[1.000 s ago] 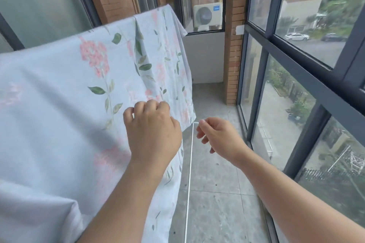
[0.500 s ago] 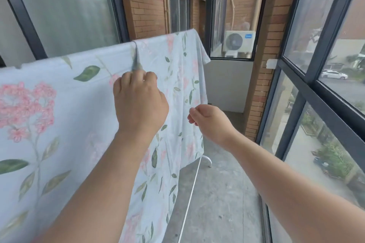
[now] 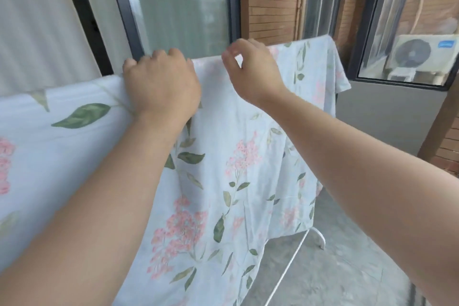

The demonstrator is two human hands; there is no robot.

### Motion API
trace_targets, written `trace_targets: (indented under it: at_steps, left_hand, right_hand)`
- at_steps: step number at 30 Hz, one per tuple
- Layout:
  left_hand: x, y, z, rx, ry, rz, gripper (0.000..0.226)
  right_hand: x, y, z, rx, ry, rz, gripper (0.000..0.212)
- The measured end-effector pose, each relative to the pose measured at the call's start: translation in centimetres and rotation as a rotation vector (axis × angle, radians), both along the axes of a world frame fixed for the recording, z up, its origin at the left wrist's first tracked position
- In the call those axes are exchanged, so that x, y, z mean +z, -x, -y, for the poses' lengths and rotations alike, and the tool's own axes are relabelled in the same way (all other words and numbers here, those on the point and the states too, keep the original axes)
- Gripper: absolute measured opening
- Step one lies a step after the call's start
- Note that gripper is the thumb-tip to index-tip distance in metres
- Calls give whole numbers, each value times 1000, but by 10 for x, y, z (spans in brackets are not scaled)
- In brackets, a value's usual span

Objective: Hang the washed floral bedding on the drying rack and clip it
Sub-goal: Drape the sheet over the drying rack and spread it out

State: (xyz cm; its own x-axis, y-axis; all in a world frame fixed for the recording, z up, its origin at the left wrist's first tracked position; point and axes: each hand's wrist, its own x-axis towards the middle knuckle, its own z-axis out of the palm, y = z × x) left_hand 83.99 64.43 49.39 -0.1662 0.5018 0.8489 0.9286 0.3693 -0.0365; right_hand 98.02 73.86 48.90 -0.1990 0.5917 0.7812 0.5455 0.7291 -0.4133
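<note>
Two hands at floral bedding (image 3: 238, 146) top edge: left hand (image 3: 161, 87) gripping, right hand (image 3: 253, 74) unclear.

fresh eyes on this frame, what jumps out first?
The floral bedding hangs draped across the left and centre, and the white foot of the drying rack shows at lower right. Both hands are at its top edge: the left hand grips the fold, while the right hand beside it has thumb and forefinger curled, with no way to tell what it holds. An air conditioner unit sits behind glass at far right.
</note>
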Motion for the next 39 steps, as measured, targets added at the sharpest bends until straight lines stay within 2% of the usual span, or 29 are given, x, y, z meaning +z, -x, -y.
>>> trace_targets:
  at_steps: [2,6,9,12,15,26,34,39]
  left_hand:
    - [-6,0,-12,105,-24,-42,40]
    - [-9,5,-16,248,-72,-122,41]
    - [-10,10,-18,320,-77,-186,48]
    - [-12,12,-19,361,-63,-231,52]
    - [-11,8,-15,408,-79,-241,55]
    - [-6,15,16,530,-41,-153,61]
    - [1,-7,-7,441,75,-19,62]
    - [3,-32,-50,361,124,-86,53]
  right_hand:
    - [15,18,-23,84,-68,52,34]
    - [24,45,-46,217,85,252,57]
    - [21,47,-55,172,-41,397,59]
    - [20,48,-60,160,-179,386,51]
    - [15,45,-69,152,-228,395,46]
    - [9,44,-89,148,-213,342,51]
    - [8,34,-99,160,-179,331,51]
    - [13,29,-100,251,-166,359,54]
